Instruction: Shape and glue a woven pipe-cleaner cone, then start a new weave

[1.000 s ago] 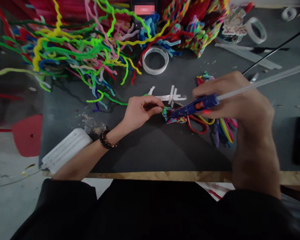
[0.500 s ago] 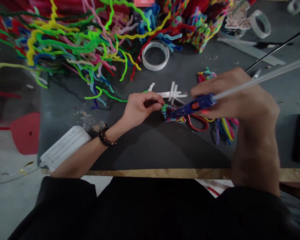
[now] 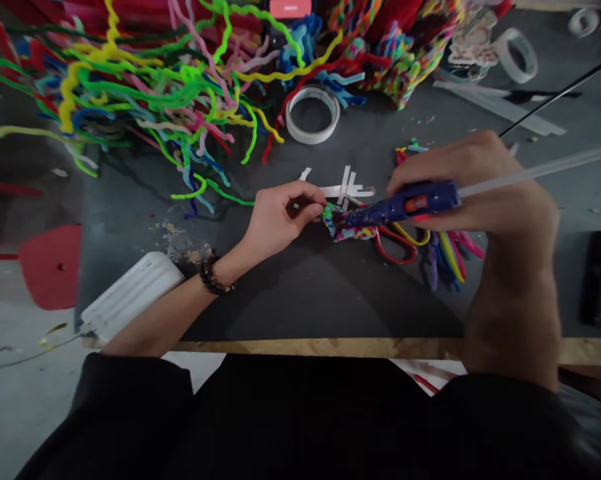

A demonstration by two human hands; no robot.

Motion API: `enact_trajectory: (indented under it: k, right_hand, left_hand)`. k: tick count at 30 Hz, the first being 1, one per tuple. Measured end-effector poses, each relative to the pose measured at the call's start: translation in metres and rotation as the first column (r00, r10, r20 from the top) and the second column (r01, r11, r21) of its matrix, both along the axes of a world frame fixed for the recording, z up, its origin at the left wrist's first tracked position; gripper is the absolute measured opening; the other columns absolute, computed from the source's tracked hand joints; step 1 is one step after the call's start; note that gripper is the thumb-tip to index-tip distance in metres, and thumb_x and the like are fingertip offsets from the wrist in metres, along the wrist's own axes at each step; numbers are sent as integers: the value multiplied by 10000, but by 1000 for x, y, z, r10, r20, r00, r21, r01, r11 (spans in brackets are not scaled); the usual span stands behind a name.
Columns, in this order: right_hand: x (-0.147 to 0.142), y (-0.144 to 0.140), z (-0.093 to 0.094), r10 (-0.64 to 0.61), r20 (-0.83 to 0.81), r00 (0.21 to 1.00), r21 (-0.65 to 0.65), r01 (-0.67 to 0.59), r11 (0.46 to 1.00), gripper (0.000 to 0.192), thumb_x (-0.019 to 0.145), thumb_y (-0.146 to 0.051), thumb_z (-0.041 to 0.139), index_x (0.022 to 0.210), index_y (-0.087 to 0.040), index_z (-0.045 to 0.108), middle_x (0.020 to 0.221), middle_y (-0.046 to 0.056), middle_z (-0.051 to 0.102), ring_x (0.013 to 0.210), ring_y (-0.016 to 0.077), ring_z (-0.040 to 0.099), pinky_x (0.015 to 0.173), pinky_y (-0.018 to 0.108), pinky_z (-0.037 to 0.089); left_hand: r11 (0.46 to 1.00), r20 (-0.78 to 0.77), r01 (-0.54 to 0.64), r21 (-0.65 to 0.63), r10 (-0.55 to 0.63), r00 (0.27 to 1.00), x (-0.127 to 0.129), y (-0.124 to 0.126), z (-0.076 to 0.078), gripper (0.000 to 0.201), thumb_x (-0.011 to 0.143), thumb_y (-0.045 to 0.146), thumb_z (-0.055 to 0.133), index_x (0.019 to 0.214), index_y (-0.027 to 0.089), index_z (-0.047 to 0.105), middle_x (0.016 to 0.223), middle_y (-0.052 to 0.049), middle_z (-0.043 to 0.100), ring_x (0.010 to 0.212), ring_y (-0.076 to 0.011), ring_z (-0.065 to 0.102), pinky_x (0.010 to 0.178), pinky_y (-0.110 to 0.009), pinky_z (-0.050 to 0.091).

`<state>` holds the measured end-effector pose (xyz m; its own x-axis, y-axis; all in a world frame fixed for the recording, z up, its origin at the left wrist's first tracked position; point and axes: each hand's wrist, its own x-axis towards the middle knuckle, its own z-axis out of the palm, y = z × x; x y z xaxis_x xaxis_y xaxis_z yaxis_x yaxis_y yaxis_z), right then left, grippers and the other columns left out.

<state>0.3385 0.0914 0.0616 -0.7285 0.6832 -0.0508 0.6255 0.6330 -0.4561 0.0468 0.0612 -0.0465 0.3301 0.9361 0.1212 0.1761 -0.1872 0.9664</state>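
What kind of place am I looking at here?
Most likely a craft workbench. A heap of coloured pipe cleaners covers the back of the dark table, tape rolls lie about, and the right hand holds a blue glue gun.

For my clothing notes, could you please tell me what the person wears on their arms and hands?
Both hands are bare, without gloves. The left hand has a dark beaded bracelet at the wrist. Both forearms are uncovered; black sleeves begin near the elbows. The right hand shows no ring, watch or bracelet.
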Motion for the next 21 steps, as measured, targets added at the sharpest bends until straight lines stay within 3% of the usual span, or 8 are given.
enact_trajectory:
  k: [3, 6, 11, 14, 18, 21]
  right_hand:
    - [-1, -4, 3, -43, -39, 998, 70, 45, 997, 308, 913, -560, 629, 862, -259, 668, 787, 39, 723, 700, 228, 679, 644, 370, 363]
    - [-1, -7, 4, -73, -66, 995, 123, 81, 989, 236, 893, -477, 651, 834, -248, 657, 800, 48, 729, 739, 266, 706, 656, 386, 378]
    - [0, -7, 3, -99, -91, 991, 109, 108, 988, 298, 899, -541, 691, 846, -250, 658, 808, 47, 729, 745, 262, 702, 674, 384, 390]
    - [1, -7, 3, -110, -88, 990, 120, 121, 985, 323, 924, -574, 668, 852, -260, 647, 804, 39, 726, 728, 241, 683, 666, 377, 375]
    - [3, -8, 3, -111, -85, 990, 162, 124, 979, 386, 937, -642, 627, 850, -266, 652, 772, 31, 712, 683, 222, 658, 641, 375, 364]
    - [5, -7, 3, -145, -136, 980, 232, 174, 957, 415, 930, -671, 618, 854, -266, 667, 750, 15, 703, 660, 206, 646, 627, 364, 379]
  left_hand:
    - [995, -16, -76, 60, 77, 997, 1, -3, 4, 171, 948, 382, 750, 982, 214, 750, 962, -39, 768, 841, -148, 728, 650, -229, 561]
    - [996, 25, -77, 55, 75, 997, 3, -6, 6, 147, 966, 357, 731, 999, 214, 724, 1088, -56, 792, 980, -169, 762, 695, -229, 599]
    - [997, 89, -68, -35, 71, 994, 3, -6, -2, 178, 992, 374, 700, 1024, 203, 660, 1012, -40, 808, 796, -140, 786, 766, -271, 678]
    - [994, 95, -106, -40, 109, 989, 4, -5, -5, 175, 981, 360, 719, 1036, 201, 674, 959, -26, 807, 823, -153, 798, 789, -273, 692]
    - [989, 82, -145, 20, 143, 986, 5, -5, -6, 251, 988, 323, 712, 1214, 216, 716, 1054, -31, 825, 954, -184, 811, 853, -294, 698]
    - [981, 23, -149, 121, 147, 989, 4, -3, -9, 214, 983, 289, 711, 1178, 237, 781, 1101, -26, 825, 958, -185, 812, 872, -296, 693]
